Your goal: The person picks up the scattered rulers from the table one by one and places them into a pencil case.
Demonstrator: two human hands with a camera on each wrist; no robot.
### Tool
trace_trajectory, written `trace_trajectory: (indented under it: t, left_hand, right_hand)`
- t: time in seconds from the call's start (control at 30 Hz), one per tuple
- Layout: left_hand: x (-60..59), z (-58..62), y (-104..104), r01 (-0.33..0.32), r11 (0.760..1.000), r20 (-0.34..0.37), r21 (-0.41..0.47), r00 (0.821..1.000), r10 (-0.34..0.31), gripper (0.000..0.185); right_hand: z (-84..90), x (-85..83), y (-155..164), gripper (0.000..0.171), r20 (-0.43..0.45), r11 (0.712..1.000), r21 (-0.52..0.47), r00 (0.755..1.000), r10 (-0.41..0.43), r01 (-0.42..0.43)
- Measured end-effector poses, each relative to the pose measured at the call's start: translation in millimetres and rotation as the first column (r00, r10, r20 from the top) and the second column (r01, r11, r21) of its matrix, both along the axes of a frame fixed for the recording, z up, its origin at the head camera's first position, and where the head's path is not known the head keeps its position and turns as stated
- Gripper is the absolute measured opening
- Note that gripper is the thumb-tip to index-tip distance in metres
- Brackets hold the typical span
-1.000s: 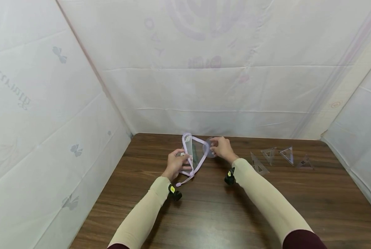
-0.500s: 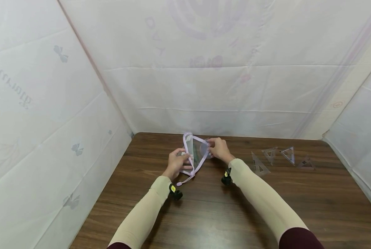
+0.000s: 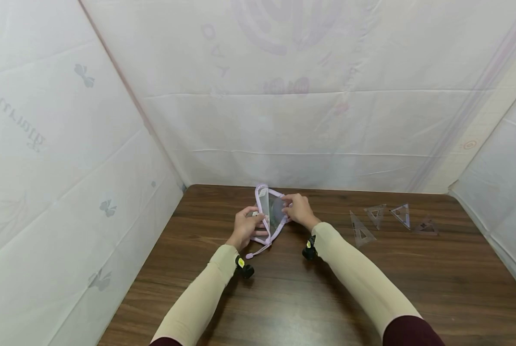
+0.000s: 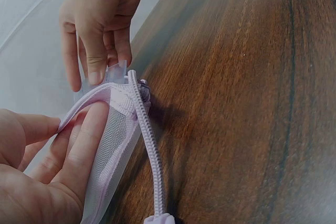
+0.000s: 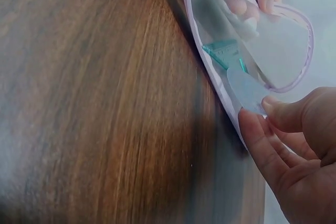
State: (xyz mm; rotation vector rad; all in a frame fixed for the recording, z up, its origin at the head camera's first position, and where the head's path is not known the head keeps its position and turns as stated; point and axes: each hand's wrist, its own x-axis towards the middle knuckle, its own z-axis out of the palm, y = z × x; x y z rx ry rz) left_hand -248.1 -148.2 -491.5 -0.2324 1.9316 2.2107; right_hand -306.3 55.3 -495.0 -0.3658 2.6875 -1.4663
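Now, at the far end of the table:
Disc: a clear, pale plastic disc (image 5: 245, 88) sits at the mouth of a lilac mesh pouch (image 3: 270, 214), partly past the zipper edge, which looks like the reason the pouch is held wide.
Right hand: the right hand (image 3: 299, 210) pinches the disc between thumb and fingertips (image 5: 251, 124); the disc sticks out beyond the fingertips toward the pouch, so the grip is on its near edge only.
Left hand: the left hand (image 3: 245, 226) grips the pouch's rim, fingers (image 4: 86, 140) curled inside the mesh and thumb outside; this holds the opening apart and steadies the pouch against the table (image 3: 327, 288).
Pouch: it stands on edge between the two hands, mouth turned toward the right hand, the zipper (image 4: 149, 150) running down its side to a pull near the tabletop.
Inside: a green ruler-like piece (image 5: 223, 56) shows through the mesh, lying below the disc; what it is exactly cannot be told.
Disc to grip: the disc touches the right fingertips and is just beside the left fingers on the rim; whether it touches the mesh is unclear.
Beyond: four clear set squares (image 3: 362, 233) lie flat in a loose row to the right, well apart from the hands.
Surround: white sheeting (image 3: 67, 144) walls the table on three sides.
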Motion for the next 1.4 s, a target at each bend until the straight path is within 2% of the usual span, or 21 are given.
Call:
trace_trajectory:
  t: [0.4,0.6,0.83,0.97,1.4]
  left_hand:
    - [-3.4,-12.8,2.9,-0.064,0.998,-0.023,-0.006,0.998,0.063,0.032]
    - [-3.1,-11.9,2.5,-0.064,0.998,-0.03,-0.011,0.997,0.064,0.026]
    - [-1.7,-9.8,4.7,-0.064,0.998,-0.008,-0.02,0.998,0.064,0.031]
    - [-1.9,-9.5,5.8,-0.075,0.997,-0.008,-0.029,0.997,0.075,0.027]
    - [-1.7,-12.3,5.9,-0.061,0.998,-0.025,-0.01,0.998,0.06,0.029]
  right_hand:
    - [0.3,-0.3,4.2,0.041,-0.011,0.999,0.017,1.0,-0.027,0.027]
    - [0.2,-0.1,4.5,0.04,-0.023,0.999,0.033,0.999,-0.034,0.035]
    - [-2.6,1.3,-1.1,0.041,-0.018,0.998,0.037,0.999,-0.041,0.042]
    - [-1.8,1.4,-3.3,0.04,-0.02,0.998,0.032,0.999,-0.047,0.047]
    - [-7.5,-5.9,-15.1,0.037,-0.006,0.997,-0.042,0.998,-0.062,0.062]
